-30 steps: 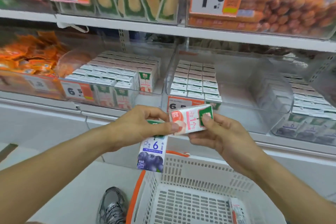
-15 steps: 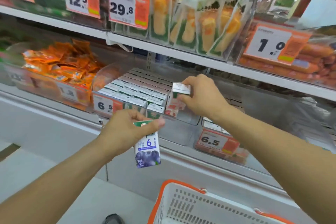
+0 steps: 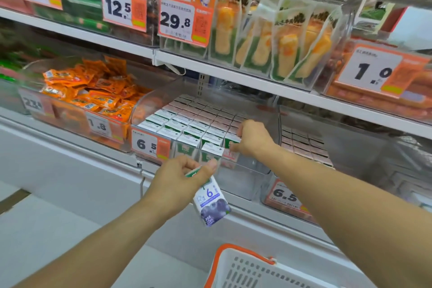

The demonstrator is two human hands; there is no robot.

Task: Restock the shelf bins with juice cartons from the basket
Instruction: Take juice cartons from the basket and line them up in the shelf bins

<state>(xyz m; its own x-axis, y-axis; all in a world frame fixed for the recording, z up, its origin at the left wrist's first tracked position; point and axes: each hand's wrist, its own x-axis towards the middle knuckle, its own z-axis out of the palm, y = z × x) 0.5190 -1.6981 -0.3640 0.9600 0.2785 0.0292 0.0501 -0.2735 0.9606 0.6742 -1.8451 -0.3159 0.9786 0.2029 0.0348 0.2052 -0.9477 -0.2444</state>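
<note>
I am seeing the white basket (image 3: 245, 269) with its orange rim sitting at the bottom edge, nearest me. Above it, my left hand (image 3: 180, 180) is pinching the top of a blueberry juice carton (image 3: 211, 203) between thumb and fingers, and the carton is hanging tilted in front of the shelf edge. Farther in, my right hand (image 3: 251, 139) is reaching into the clear bin (image 3: 247, 170) tagged 6.5, fingers curled round a peach juice carton (image 3: 231, 151) standing at the front right of the packed rows. Beyond, orange snack packets (image 3: 93, 93) are filling the neighbouring bin.
</note>
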